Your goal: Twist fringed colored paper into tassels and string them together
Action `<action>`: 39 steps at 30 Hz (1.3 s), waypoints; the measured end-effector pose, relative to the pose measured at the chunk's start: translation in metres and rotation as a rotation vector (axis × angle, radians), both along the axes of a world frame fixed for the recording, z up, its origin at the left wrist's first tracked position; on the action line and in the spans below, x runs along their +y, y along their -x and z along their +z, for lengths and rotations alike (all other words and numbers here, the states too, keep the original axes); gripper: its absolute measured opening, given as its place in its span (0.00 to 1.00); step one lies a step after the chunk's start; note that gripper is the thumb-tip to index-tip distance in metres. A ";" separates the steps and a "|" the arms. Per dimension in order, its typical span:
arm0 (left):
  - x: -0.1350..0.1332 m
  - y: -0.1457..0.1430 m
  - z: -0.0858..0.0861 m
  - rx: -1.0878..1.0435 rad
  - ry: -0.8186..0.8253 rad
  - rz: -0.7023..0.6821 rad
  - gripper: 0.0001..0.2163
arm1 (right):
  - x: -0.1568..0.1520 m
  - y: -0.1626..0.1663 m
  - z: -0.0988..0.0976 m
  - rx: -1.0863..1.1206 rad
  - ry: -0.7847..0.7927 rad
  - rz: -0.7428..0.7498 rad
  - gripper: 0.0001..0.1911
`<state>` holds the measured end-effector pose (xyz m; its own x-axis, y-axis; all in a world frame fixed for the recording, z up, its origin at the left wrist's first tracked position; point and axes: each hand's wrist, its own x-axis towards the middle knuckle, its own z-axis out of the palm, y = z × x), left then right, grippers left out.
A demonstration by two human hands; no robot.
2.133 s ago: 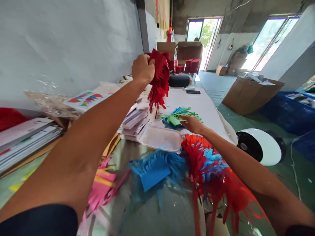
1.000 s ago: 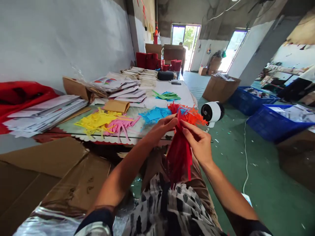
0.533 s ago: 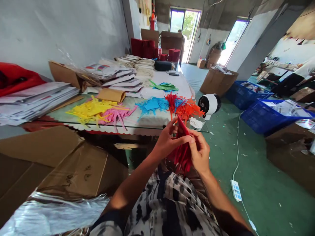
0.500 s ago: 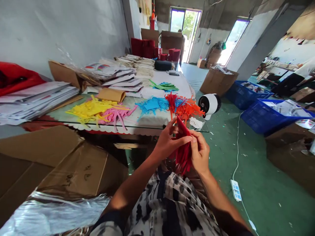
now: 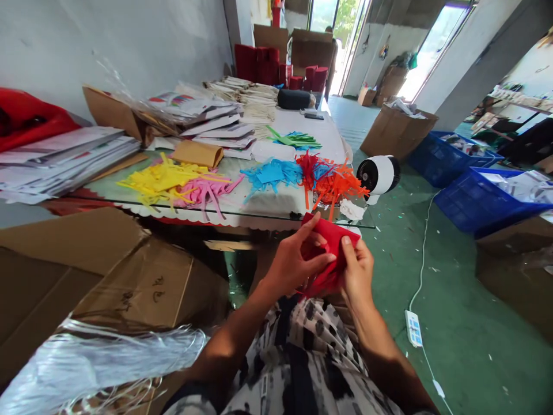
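Both hands hold a red fringed paper piece [image 5: 329, 237] above my lap, just in front of the table edge. My left hand [image 5: 292, 260] pinches its left side with thumb and fingers closed on it. My right hand [image 5: 356, 271] grips the right side, thumb pressed on the top corner. The paper's cut strips hang down between the hands and are partly hidden. On the glass-topped table [image 5: 259, 210] behind lie fringed paper piles: yellow [image 5: 164, 180], pink [image 5: 203, 193], blue [image 5: 270, 173], orange-red [image 5: 332, 181] and green [image 5: 296, 139].
Cardboard boxes [image 5: 99, 271] and silver tinsel [image 5: 90, 360] sit at my left. Stacks of printed sheets [image 5: 60, 164] cover the table's left side. A white fan [image 5: 379, 173] stands by the table corner. Blue crates [image 5: 479, 199], a power strip [image 5: 413, 328] and cable lie on the green floor.
I drew the red fringed paper back from over the table to my lap. Both hands now hold it and have turned it flatter, its folded top facing up.
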<state>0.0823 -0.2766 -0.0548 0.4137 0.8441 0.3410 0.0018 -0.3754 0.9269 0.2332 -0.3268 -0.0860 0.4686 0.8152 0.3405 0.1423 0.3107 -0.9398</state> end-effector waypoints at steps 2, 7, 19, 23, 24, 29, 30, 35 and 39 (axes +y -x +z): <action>0.005 0.003 -0.006 -0.037 -0.088 0.168 0.29 | 0.003 0.001 -0.002 0.302 0.008 -0.001 0.14; 0.015 0.003 -0.018 0.006 -0.081 0.249 0.19 | 0.007 0.002 -0.009 0.406 0.041 0.028 0.15; 0.056 0.015 -0.018 -0.152 0.139 0.340 0.15 | 0.057 -0.006 0.014 0.027 0.156 0.072 0.15; 0.082 0.035 -0.004 -0.087 0.040 0.391 0.15 | 0.086 0.001 0.042 -0.218 0.124 0.063 0.14; 0.089 0.041 0.000 -0.072 0.000 0.408 0.15 | 0.093 0.004 0.049 -0.291 0.121 0.065 0.11; 0.125 0.075 0.026 -0.030 -0.086 0.461 0.17 | 0.139 0.026 0.081 -0.473 0.086 0.189 0.07; 0.132 0.082 0.031 -0.021 -0.080 0.457 0.18 | 0.151 0.030 0.088 -0.502 0.097 0.260 0.08; 0.176 0.116 0.046 0.063 -0.113 0.334 0.21 | 0.200 0.044 0.119 -0.673 0.186 0.652 0.13; 0.220 0.152 0.025 0.432 -0.371 0.425 0.20 | 0.220 0.036 0.143 -0.706 0.072 0.578 0.11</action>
